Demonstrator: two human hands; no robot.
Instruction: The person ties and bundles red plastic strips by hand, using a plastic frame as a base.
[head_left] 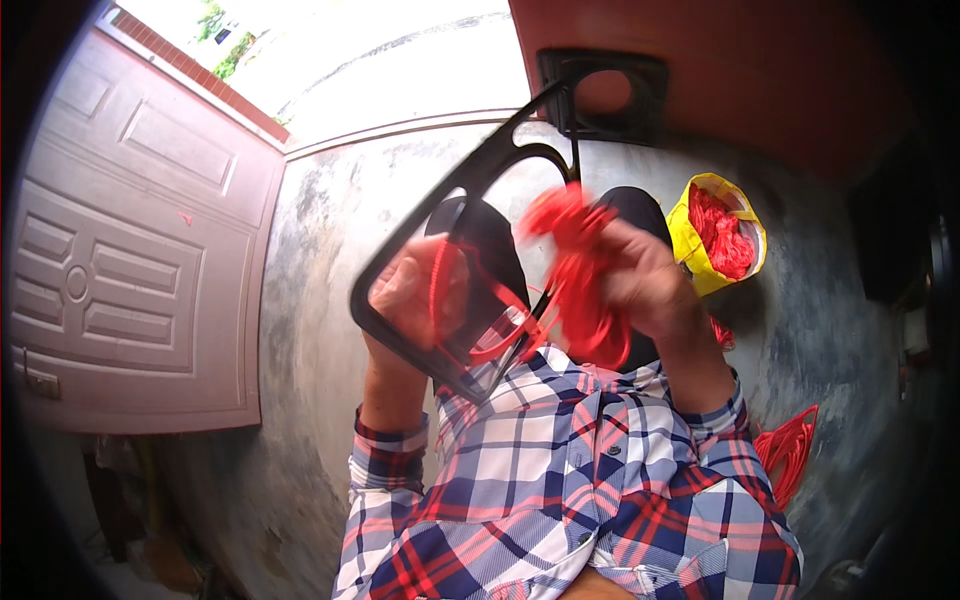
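Note:
A black plastic frame (393,256) with large openings is tilted up over my lap. My left hand (415,295) is closed at the frame's left side and partly behind it, and seems to hold the frame up. Red cord (438,290) loops through the opening by that hand and trails toward the middle. My right hand (650,275) is wrapped round a thick bundle of red cord (580,290), which hangs down between the frame and my right knee. The bundle is smeared by motion. Some left-hand fingers are hidden.
On the floor to the right stands a yellow bag (690,245) filled with red cord. More red cord (787,455) lies near my right elbow. A black square piece with a round hole (650,90) is at the far side. A panelled door (150,250) stands at left.

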